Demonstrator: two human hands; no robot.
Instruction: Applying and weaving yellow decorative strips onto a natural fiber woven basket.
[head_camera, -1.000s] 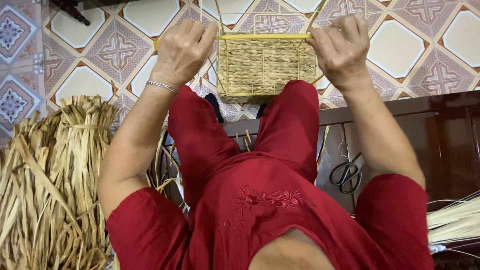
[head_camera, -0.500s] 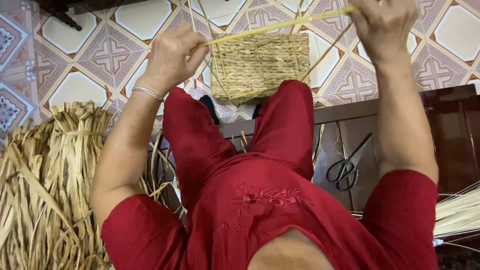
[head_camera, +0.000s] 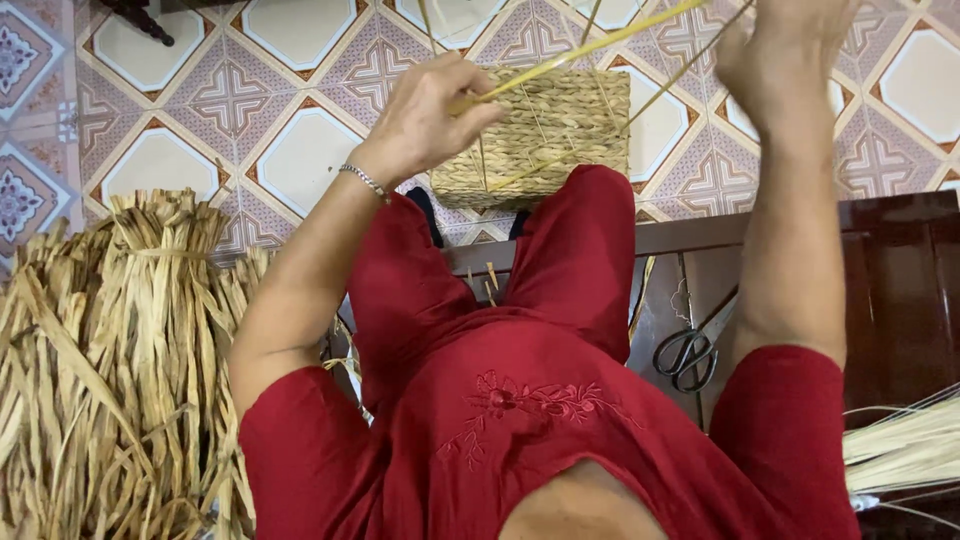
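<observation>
Straw-coloured woven basket (head_camera: 545, 135) rests on the knees above the tiled floor (head_camera: 300, 130). Left hand (head_camera: 430, 115) pinches a yellow strand (head_camera: 590, 45), fingers closed. Right hand (head_camera: 785, 50) is raised, its grip not discernible. Scissors (head_camera: 690, 350) lie well apart.

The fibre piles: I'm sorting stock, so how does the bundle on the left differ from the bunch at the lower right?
The left bundle is broad, flat, crinkled brown strips; the right bunch is thin, straight, pale strands. The left bundle is big, stands on end and is tied near its top; the right bunch is small, lies flat and is cut off by the frame. Both are dried plant fibre, and neither hand touches them.
</observation>
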